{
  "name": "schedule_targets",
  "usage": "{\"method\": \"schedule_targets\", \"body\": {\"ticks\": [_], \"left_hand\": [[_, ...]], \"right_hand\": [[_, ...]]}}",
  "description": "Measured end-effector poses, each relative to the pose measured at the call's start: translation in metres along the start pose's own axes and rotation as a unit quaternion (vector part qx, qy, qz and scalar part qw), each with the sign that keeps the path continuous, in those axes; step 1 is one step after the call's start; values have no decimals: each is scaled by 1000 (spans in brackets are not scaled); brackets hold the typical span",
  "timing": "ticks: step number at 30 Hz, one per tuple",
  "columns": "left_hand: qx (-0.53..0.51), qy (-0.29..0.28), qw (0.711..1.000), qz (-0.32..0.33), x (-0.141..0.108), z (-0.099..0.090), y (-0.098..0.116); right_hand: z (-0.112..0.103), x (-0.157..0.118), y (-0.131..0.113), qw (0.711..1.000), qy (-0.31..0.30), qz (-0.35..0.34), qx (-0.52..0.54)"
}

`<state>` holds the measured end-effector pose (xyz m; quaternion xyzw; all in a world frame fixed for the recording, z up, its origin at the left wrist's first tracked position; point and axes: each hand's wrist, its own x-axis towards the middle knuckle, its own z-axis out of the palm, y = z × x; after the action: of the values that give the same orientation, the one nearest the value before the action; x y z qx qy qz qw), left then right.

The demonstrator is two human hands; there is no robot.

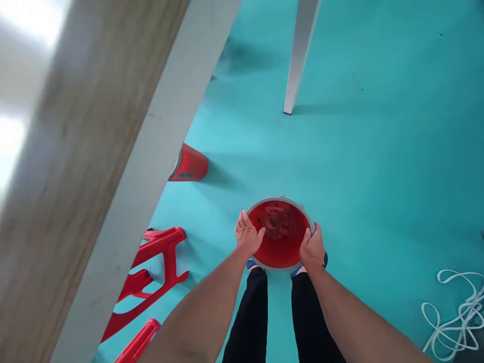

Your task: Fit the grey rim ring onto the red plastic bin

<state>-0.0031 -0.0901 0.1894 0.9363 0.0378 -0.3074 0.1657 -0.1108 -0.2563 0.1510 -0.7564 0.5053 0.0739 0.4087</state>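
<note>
A round red trash bin (277, 254) with a grey rim stands in front of my feet, its mouth facing up at me. Crumpled, see-through plastic with small dark bits (278, 219) lies at the bottom of it. My left hand (248, 236) grips the rim on the left, thumb over the inside and fingers along the outer edge. On the opposite side my right hand (313, 246) holds the rim, its thumb inside too and its fingers partly hidden behind the wall.
A wooden tabletop (75, 151) with a pale edge fills the upper left. One grey table leg (300, 55) reaches the turquoise floor. Beneath the table are another red bin (192, 164) and red plastic stools (170, 252). A white cord (454, 327) lies coiled at lower right.
</note>
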Motion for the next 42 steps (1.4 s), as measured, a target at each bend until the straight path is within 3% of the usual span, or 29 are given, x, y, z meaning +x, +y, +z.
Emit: {"method": "schedule_targets", "body": {"ticks": [5, 10, 14, 22, 28, 31, 38, 42], "left_hand": [[30, -20, 999, -10, 17, -23, 3], [43, -35, 994, 99, 47, -42, 24], [53, -44, 984, 162, 66, -38, 43], [88, 35, 985, 144, 76, -19, 39], [53, 16, 988, 142, 85, -27, 44], [20, 8, 989, 145, 70, -34, 41], [-32, -50, 981, 187, -33, -55, 13], [-63, -108, 969, 214, -66, -75, 16]], "right_hand": [[-5, -1, 1, 999, -36, -14, 24], [-14, -7, 8, 998, -58, 0, 19], [-14, -6, 8, 998, -62, 21, 19], [-2, 2, 11, 998, -64, 2, 10], [-6, 5, 5, 996, -87, 7, 16], [-15, -4, 15, 994, -102, -5, 36], [-58, -61, 69, 982, -162, -36, 92], [-77, -80, 80, 978, -171, -29, 113]]}}
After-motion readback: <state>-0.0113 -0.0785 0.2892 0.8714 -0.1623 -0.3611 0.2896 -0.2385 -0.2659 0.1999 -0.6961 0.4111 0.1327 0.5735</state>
